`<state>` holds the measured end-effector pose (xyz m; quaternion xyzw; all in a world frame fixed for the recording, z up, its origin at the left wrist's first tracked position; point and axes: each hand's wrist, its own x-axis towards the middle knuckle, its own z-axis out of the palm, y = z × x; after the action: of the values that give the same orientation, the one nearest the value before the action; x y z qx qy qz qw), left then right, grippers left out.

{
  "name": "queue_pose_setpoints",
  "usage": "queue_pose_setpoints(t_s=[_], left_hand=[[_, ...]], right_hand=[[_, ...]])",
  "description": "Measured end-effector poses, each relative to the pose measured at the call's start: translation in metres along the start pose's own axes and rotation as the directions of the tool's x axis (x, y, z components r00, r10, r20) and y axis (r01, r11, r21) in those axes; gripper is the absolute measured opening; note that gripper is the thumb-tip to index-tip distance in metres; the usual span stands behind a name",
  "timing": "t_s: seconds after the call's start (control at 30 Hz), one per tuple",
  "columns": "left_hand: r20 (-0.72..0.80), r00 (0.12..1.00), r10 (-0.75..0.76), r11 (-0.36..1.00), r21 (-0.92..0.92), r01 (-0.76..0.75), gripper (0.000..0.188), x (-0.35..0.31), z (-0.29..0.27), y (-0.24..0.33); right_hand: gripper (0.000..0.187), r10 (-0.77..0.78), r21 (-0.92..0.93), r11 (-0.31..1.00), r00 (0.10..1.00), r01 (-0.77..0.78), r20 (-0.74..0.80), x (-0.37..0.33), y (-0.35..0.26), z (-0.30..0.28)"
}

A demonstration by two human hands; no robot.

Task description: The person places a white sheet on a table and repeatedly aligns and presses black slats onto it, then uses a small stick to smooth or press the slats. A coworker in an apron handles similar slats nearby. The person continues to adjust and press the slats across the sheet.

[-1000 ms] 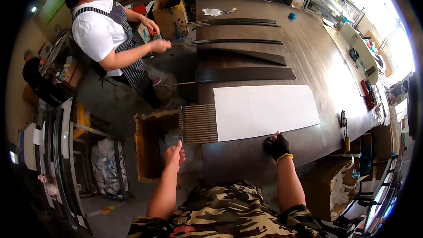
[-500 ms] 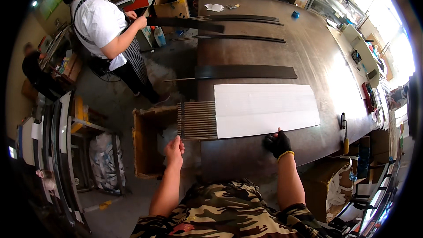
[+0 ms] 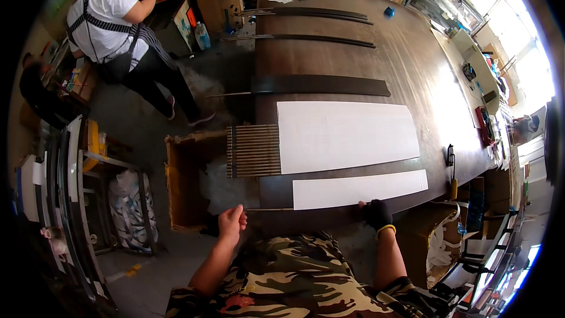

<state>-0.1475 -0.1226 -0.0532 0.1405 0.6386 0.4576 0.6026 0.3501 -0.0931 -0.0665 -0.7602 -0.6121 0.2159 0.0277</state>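
Note:
A narrow white strip (image 3: 360,189) lies along the near side of the table, apart from a wider white panel (image 3: 347,137) beyond it. From its left end a thin rod (image 3: 269,209) sticks out past the table edge. My bare left hand (image 3: 233,222) pinches the rod's outer end. At the strip's near edge, my right hand (image 3: 377,214), in a black glove with a yellow cuff, has its fingers curled around the edge; the undersides of the fingers are hidden. Several parallel brown rods (image 3: 254,151) project from the wide panel's left side, crossed by a dark band.
Dark long slats (image 3: 321,85) lie farther back on the brown table (image 3: 412,53). A cardboard box (image 3: 176,184) stands below the rod ends. A person (image 3: 112,29) in a striped apron stands at far left. A yellow-handled tool (image 3: 453,185) lies at the right edge.
A narrow white strip with its rod now lies apart from the wide panel, nearer me. Both hands came nearer with it. The person at left turned away, and the dark slat they held is out of sight.

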Motion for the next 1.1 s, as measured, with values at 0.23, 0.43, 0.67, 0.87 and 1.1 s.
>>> queue_pose_setpoints(t_s=[0.23, 0.43, 0.67, 0.87, 1.1], left_hand=[[0.273, 0.709, 0.65, 0.262, 0.795, -0.547, 0.025, -0.029, 0.019, 0.052], [0.732, 0.415, 0.54, -0.026, 0.507, -0.861, 0.006, 0.004, 0.071, 0.028], [0.694, 0.395, 0.602, -0.06, 0.533, -0.844, 0.008, 0.002, 0.08, 0.024], [0.675, 0.422, 0.606, -0.013, 0.538, -0.843, 0.009, 0.006, 0.082, 0.018], [0.671, 0.476, 0.568, -0.012, 0.586, -0.811, 0.007, 0.002, 0.084, 0.021]], right_hand=[[0.038, -0.336, 0.272, 0.913, 0.939, 0.305, 0.073, -0.008, -0.193, -0.053], [0.035, -0.392, -0.161, 0.863, 0.835, 0.479, 0.386, 0.006, -0.261, -0.009], [0.014, -0.479, -0.082, 0.838, 0.798, 0.54, 0.366, 0.006, -0.252, -0.007], [0.009, -0.643, -0.017, 0.716, 0.669, 0.698, 0.373, 0.025, -0.234, 0.004], [0.01, -0.687, 0.079, 0.665, 0.568, 0.742, 0.453, 0.047, -0.235, 0.006]])
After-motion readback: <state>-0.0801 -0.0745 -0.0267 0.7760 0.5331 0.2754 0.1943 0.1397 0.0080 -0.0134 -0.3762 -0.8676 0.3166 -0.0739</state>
